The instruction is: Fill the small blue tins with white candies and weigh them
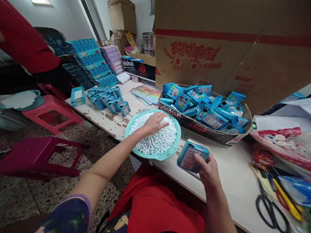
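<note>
My left hand [155,123] rests on small white candies [155,142] that fill a round turquoise basin [178,131] at the table's front edge. Its fingers are spread apart and touch the candies; the fingertips lie partly among them. To the right of the basin, my right hand [207,166] grips a small blue candy box [190,158], slightly tilted. The thumb presses on its printed side, and a dark round hole shows at the top. The other fingers are hidden behind the box.
Behind stands a carton tray [191,124] heaped with blue packs [213,118]. Several small blue boxes [109,100] stand at the left. Scissors [269,204] lie at the right. A magenta stool [41,155] and a person in a red sleeve [26,38] are at the left.
</note>
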A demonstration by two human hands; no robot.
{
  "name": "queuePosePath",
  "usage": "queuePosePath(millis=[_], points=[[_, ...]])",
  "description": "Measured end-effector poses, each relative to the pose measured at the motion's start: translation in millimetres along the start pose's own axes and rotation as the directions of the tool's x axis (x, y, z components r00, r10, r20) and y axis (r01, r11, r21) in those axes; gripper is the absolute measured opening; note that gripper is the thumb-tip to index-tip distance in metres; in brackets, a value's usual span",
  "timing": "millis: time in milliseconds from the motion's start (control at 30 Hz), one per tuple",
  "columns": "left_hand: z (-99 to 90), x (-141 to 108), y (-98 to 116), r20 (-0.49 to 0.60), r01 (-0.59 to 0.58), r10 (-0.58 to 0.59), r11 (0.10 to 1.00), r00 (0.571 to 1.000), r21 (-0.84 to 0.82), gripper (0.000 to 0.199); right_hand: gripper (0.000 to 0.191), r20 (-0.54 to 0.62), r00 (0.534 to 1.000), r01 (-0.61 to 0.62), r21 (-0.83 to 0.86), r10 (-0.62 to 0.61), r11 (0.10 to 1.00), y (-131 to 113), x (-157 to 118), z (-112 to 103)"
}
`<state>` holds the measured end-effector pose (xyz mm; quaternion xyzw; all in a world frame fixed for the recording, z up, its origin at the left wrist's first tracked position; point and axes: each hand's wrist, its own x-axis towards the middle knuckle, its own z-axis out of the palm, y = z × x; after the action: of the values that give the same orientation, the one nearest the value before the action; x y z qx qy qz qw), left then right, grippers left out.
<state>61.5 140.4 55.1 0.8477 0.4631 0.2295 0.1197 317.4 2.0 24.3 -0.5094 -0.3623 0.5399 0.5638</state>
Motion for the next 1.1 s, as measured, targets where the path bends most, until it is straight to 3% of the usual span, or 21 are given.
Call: queuePosePath(millis=[100, 233, 367, 533, 633, 700, 767, 833, 900, 933, 1000, 1100], points=[[14.1, 10, -12, 0.176, -0.058, 0.029, 0.985, 0.984, 0.162, 0.051, 0.053, -0.048, 0.996, -0.074, 0.119, 0.081, 0.990, -2, 2, 11], [25.8, 7, -3, 0.105, -0.011, -0.031, 0.928, 0.994, 0.373, 0.043, 0.049, -0.116, 0.980, -0.135, 0.198, 0.160, 0.971, -4, 6, 23], [28.2, 8, 0, 0.057, 0.030, -0.061, 0.899, 0.996, 0.438, 0.034, 0.047, -0.135, 0.984, -0.096, 0.152, 0.117, 0.984, -3, 17, 33], [31.2, 11, -5, -0.021, 0.160, -0.161, 0.950, 0.987, 0.267, 0.032, 0.047, -0.064, 0.995, 0.066, -0.139, -0.076, 0.988, -17, 29, 50], [26.9, 13, -4, -0.190, 0.277, -0.292, 0.956, 0.937, -0.101, 0.023, 0.044, 0.015, 0.976, 0.206, -0.387, -0.217, 0.899, -30, 35, 63], [19.4, 16, -1, -0.211, 0.309, -0.460, 0.809, 0.863, -0.499, 0.025, 0.043, 0.078, 0.955, 0.284, -0.505, -0.285, 0.815, -35, 40, 73], [9.0, 20, 4, -0.085, 0.257, -0.600, 0.461, 0.796, -0.849, 0.028, 0.041, 0.148, 0.928, 0.360, -0.596, -0.343, 0.717, -37, 46, 84], [-2.2, 24, 10, 0.067, 0.140, -0.625, 0.067, 0.777, -0.988, 0.029, 0.038, 0.224, 0.899, 0.423, -0.669, -0.377, 0.611, -38, 53, 98], [-12.1, 27, 17, 0.140, 0.037, -0.595, -0.182, 0.791, -0.983, 0.033, 0.036, 0.282, 0.881, 0.455, -0.729, -0.381, 0.512, -40, 58, 112], [-15.9, 28, 20, 0.153, 0.004, -0.591, -0.246, 0.792, -0.969, 0.034, 0.034, 0.299, 0.877, 0.459, -0.754, -0.376, 0.470, -41, 60, 118], [-21.2, 29, 25, 0.145, -0.051, -0.614, -0.289, 0.776, -0.956, 0.035, 0.031, 0.318, 0.874, 0.457, -0.792, -0.366, 0.404, -43, 63, 128], [-24.2, 29, 28, 0.081, -0.108, -0.669, -0.237, 0.739, -0.965, 0.035, 0.030, 0.353, 0.865, 0.470, -0.818, -0.357, 0.331, -46, 65, 137]])
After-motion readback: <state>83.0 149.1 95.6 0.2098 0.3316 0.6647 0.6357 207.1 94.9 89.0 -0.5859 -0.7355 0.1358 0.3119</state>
